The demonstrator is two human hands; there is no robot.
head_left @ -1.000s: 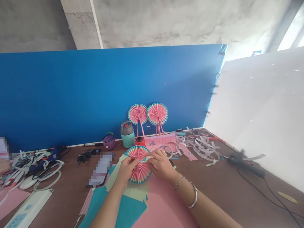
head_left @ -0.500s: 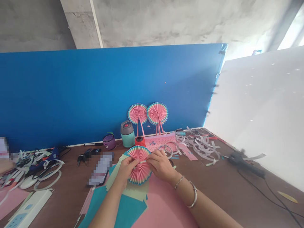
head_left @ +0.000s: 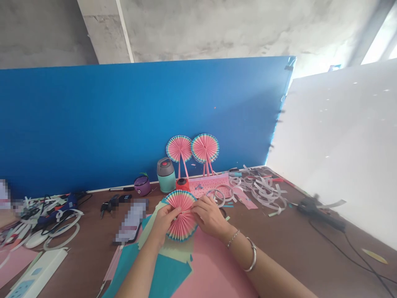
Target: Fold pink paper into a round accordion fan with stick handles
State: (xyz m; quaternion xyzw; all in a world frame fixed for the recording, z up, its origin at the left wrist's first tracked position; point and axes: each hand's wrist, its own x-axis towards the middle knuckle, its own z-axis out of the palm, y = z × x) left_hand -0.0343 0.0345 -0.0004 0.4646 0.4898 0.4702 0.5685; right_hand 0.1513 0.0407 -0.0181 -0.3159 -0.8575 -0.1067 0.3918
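Between my two hands is a round pleated paper fan [head_left: 182, 225], pink with a cream and blue edge. My left hand [head_left: 166, 219] is closed on its left side, the thumb lying near the fan's centre. On the opposite side, my right hand [head_left: 208, 215] pinches the fan's right edge, its fingertips partly hidden. Below the fan lie sheets of green paper [head_left: 176, 251], teal paper [head_left: 167, 275] and pink paper [head_left: 217, 269]. Two finished-looking paper fans [head_left: 179, 148] with pink stick handles lean on the blue panel behind.
A teal flask [head_left: 166, 180], a purple pot [head_left: 142, 185] and a pink patterned box [head_left: 211, 185] stand at the back. White paper strips [head_left: 263, 190] pile up at right. Left are a blurred phone [head_left: 132, 221], keys [head_left: 108, 205], a power strip [head_left: 41, 273] and tangled cables.
Hardly anything differs. The fan's two halves meet a little more closely at the seam on the right, and both hands keep their grip.
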